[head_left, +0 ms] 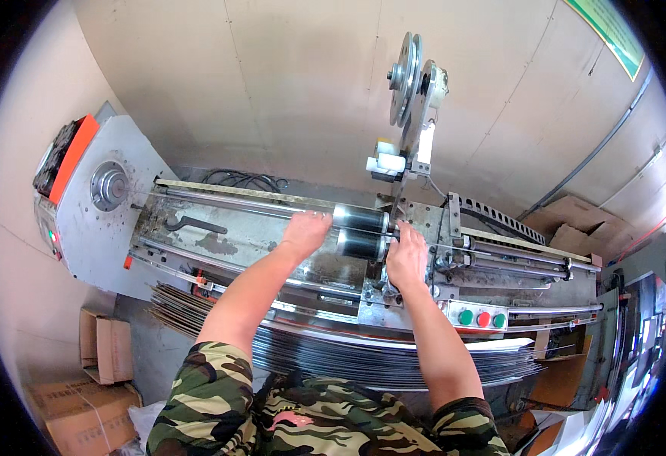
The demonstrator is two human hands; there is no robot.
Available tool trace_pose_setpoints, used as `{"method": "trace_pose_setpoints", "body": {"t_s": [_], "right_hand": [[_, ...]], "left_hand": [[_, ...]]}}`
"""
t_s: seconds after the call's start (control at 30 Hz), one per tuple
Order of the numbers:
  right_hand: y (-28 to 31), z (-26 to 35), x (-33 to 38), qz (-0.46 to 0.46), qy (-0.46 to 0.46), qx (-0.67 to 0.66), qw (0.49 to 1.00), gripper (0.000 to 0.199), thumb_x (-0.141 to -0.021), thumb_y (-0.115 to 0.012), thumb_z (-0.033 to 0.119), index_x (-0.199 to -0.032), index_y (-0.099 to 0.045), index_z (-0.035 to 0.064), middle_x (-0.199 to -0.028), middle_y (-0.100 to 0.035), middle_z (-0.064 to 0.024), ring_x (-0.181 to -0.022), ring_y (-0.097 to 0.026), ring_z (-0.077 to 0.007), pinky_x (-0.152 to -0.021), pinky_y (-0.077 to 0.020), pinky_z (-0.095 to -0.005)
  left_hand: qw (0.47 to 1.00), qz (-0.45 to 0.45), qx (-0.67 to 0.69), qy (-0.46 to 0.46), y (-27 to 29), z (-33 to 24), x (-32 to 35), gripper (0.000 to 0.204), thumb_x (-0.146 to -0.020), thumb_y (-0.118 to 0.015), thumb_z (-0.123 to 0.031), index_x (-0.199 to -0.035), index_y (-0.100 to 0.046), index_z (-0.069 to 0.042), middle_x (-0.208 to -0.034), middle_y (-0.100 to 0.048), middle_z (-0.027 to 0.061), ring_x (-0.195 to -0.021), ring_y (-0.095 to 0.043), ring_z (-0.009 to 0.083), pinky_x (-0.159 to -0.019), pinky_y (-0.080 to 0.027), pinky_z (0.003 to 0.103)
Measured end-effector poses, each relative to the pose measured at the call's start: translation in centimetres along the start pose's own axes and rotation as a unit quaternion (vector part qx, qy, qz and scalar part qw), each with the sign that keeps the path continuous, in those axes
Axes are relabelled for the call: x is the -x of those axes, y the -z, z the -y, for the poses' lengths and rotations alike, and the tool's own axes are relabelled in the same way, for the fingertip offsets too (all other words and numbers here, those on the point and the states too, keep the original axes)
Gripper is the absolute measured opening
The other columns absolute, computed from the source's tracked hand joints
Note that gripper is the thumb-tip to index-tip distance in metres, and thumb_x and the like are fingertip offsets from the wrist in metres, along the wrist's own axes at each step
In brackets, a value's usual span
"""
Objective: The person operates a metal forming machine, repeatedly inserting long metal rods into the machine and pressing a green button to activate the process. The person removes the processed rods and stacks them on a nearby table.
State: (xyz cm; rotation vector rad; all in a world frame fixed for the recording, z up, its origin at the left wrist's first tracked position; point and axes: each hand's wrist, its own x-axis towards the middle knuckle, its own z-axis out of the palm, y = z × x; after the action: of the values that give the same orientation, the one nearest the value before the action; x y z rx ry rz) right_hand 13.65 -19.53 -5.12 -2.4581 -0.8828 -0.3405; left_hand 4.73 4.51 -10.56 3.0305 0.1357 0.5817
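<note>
Left of the rollers [361, 245], the left hand [308, 231] curls; right of them, the right hand [408, 257] arches; I cannot tell either grip.

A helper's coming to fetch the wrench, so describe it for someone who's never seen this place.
Find the big gray panel on the left, with a round chuck. Move right onto the flat bed: the wrench lies there, short of the left hand. It's dark and flat with a curved hook at its left end, unlike the straight silver rod behind it.
</note>
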Motion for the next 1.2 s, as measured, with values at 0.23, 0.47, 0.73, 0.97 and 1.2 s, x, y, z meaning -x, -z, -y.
{"method": "trace_pose_setpoints", "body": {"t_s": [0.23, 0.47, 0.73, 0.97, 1.2], "right_hand": [[0.1, 0.0, -0.1, 0.007, -0.002, 0.005, 1.000, 0.042, -0.090, -0.058, 0.010, -0.130, -0.054, 0.0010, -0.135, -0.057, -0.0196, -0.127, -0.051, -0.0351, -0.110, -0.0368, -0.0456], [0.2, 0.3, -0.2, 0.013, -0.010, 0.008, 1.000, 0.042, -0.090, -0.058, 0.010, -0.131, -0.053, 0.0008, -0.134, -0.058, -0.0196, -0.126, -0.052, -0.0360, -0.109, -0.0377, -0.0456], [0.2, 0.2, -0.2, 0.016, -0.017, 0.019, 1.000, 0.043, -0.090, -0.060, 0.010, -0.131, -0.053, 0.0017, -0.133, -0.059, -0.0197, -0.125, -0.052, -0.0367, -0.108, -0.0385, -0.0458], [0.0, 0.0, -0.3, 0.015, -0.012, 0.015, 1.000, 0.043, -0.088, -0.061, 0.009, -0.130, -0.053, 0.0013, -0.131, -0.059, -0.0209, -0.123, -0.053, -0.0377, -0.107, -0.0395, -0.0462], [0.1, 0.2, -0.2, 0.010, -0.020, 0.013, 1.000, 0.044, -0.088, -0.061, 0.008, -0.130, -0.053, 0.0017, -0.131, -0.060, -0.0207, -0.121, -0.054, -0.0379, -0.107, -0.0398, -0.0460]], "left_hand": [[1.000, 0.006, 0.001, 0.007, 0.5, -0.3, -0.1, 0.009, -0.084, -0.057, -0.009, -0.093, -0.059, -0.008, -0.083, -0.069, 0.0104, -0.085, -0.067, 0.0284, -0.071, -0.054, 0.043], [0.999, 0.032, 0.006, 0.018, 0.2, -0.1, -0.2, 0.009, -0.087, -0.055, -0.012, -0.092, -0.061, -0.009, -0.087, -0.070, 0.0099, -0.089, -0.068, 0.0284, -0.074, -0.054, 0.044], [0.999, 0.030, 0.016, 0.008, -0.2, 0.2, -0.3, 0.010, -0.087, -0.055, -0.012, -0.094, -0.061, -0.009, -0.088, -0.071, 0.0102, -0.088, -0.069, 0.0288, -0.072, -0.055, 0.045], [0.999, 0.002, 0.048, 0.000, -0.2, 0.3, -0.2, 0.008, -0.083, -0.057, -0.008, -0.090, -0.061, -0.008, -0.086, -0.070, 0.0112, -0.087, -0.068, 0.0298, -0.072, -0.055, 0.044], [0.999, 0.010, 0.053, 0.002, 0.0, 0.2, -0.3, 0.009, -0.084, -0.056, -0.009, -0.092, -0.061, -0.008, -0.086, -0.070, 0.0116, -0.088, -0.068, 0.0297, -0.074, -0.055, 0.045]]}}
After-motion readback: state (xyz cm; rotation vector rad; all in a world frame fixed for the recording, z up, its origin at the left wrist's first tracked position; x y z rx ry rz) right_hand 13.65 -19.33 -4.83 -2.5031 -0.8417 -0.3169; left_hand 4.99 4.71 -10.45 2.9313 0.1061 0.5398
